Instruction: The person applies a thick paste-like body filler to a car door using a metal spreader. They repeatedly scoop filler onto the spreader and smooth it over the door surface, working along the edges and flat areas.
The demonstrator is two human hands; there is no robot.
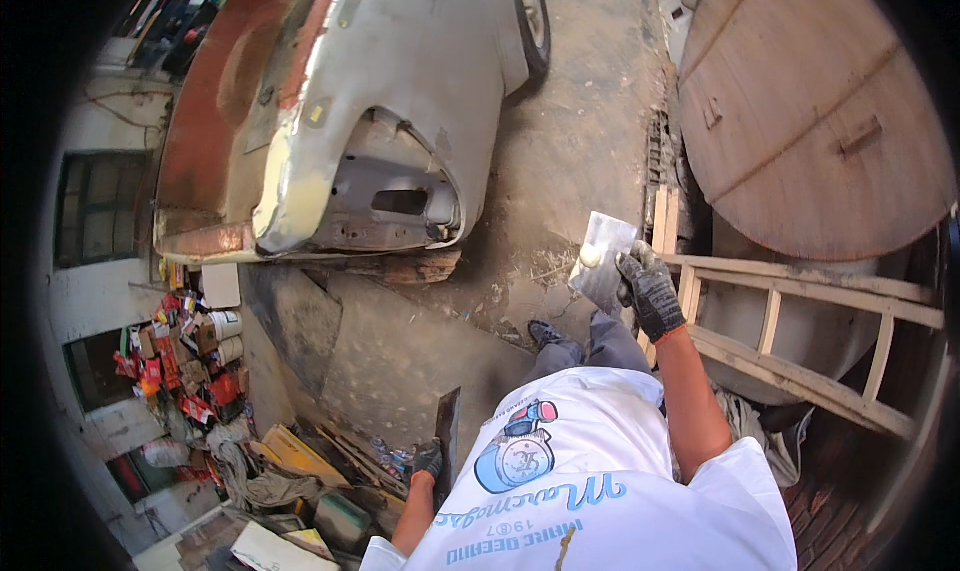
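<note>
Gripping a metal plate (pixel 602 261) bearing seemingly putty (pixel 591 256).

Dusty concrete floor (pixel 590 141) bears a car body (pixel 340 121) and scattered clutter (pixel 190 361).

Car body (pixel 330 121) (top edge-cropped)

Stripped car body (pixel 330 121) w/ primer, wooden ladder (pixel 800 331), junk pile (pixel 200 371).
</note>
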